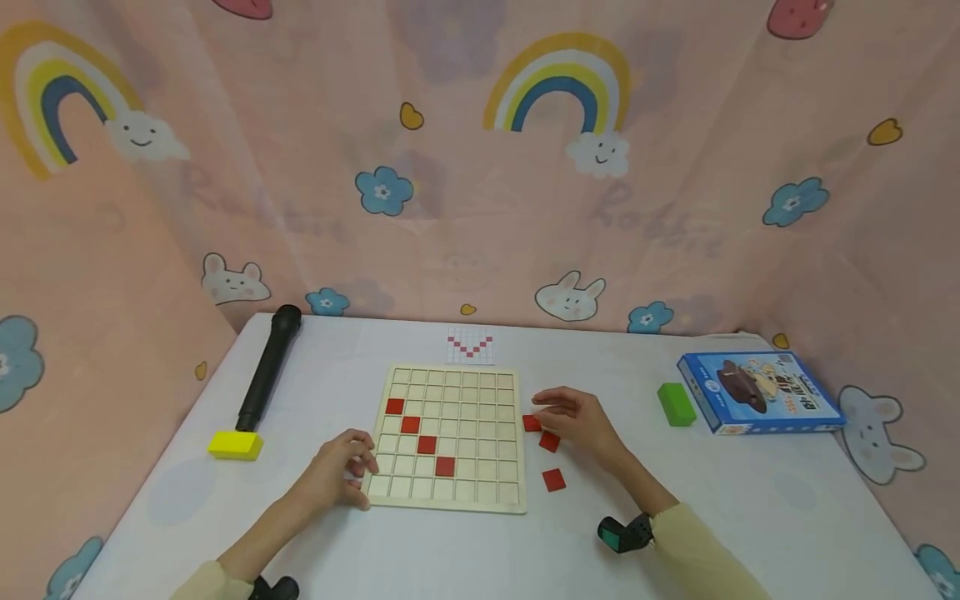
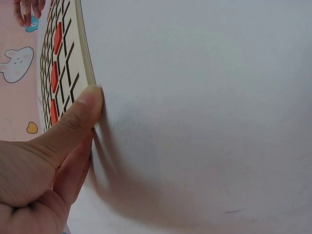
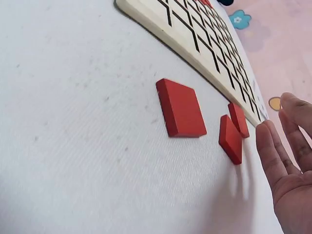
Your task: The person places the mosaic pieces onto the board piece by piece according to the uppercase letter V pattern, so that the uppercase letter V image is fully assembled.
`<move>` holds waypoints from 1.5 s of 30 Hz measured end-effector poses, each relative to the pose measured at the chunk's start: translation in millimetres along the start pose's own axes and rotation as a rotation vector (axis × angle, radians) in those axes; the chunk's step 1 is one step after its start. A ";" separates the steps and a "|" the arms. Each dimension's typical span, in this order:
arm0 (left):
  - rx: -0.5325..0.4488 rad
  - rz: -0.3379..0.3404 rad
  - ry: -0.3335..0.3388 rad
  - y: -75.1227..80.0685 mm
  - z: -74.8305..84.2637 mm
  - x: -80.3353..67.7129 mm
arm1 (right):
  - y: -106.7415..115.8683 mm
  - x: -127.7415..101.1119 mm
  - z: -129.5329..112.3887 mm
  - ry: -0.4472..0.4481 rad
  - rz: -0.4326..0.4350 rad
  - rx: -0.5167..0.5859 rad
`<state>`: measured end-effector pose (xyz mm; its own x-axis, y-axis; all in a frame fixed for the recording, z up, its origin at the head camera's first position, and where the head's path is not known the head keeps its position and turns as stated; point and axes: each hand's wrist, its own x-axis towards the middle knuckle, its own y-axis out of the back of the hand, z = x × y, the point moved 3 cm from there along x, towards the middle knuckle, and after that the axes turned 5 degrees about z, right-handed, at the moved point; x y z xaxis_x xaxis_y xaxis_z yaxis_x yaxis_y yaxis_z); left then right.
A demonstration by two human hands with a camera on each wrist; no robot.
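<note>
We count four red tiles (image 1: 419, 434) set in one wooden board (image 1: 480, 417), three loose red tiles (image 1: 553, 479) beside it, one green block (image 1: 676, 404), one yellow block (image 1: 235, 444), one blue box (image 1: 759, 392), one black tube (image 1: 267, 367), one pattern card (image 1: 470, 345).

Around the wooden grid board (image 1: 453, 437), bare tablecloth lies open along its near edge and on to the table's front. To its right, three red tiles (image 1: 553, 479) lie loose, with the right hand (image 1: 573, 417) over the farthest ones. The left hand (image 1: 341, 471) blocks the board's near-left corner. Farther left stand a black cylinder (image 1: 268, 367) and a yellow block (image 1: 236, 445); farther right, a green block (image 1: 677, 404) and a blue box (image 1: 759, 392).
</note>
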<state>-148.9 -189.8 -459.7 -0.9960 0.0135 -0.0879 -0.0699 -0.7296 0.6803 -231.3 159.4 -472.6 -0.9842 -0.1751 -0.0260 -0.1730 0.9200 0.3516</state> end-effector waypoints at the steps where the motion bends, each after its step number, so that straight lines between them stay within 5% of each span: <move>1: -0.001 0.000 -0.001 0.0 0.3 0.1 | 3.2 -1.5 1.4 0.006 -0.003 -0.003; 16: -0.001 -0.001 -0.017 1.7 0.2 2.0 | 21.5 -19.7 14.7 0.059 0.027 -0.225; 31: -0.002 0.007 -0.012 0.6 -0.3 2.0 | 13.1 -28.7 22.6 0.048 0.157 -0.253; 35: -0.010 0.007 0.000 0.1 -0.5 1.0 | 11.5 -28.7 21.0 -0.002 0.153 -0.281; 45: -0.027 0.003 -0.050 0.1 -3.0 -0.8 | 16.0 -27.1 21.8 0.054 0.079 -0.281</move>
<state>-147.9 -192.0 -461.8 -0.9978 0.0452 -0.0485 -0.0660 -0.7476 0.6609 -208.2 186.5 -486.7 -0.9895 -0.1321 0.0595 -0.0709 0.7998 0.5960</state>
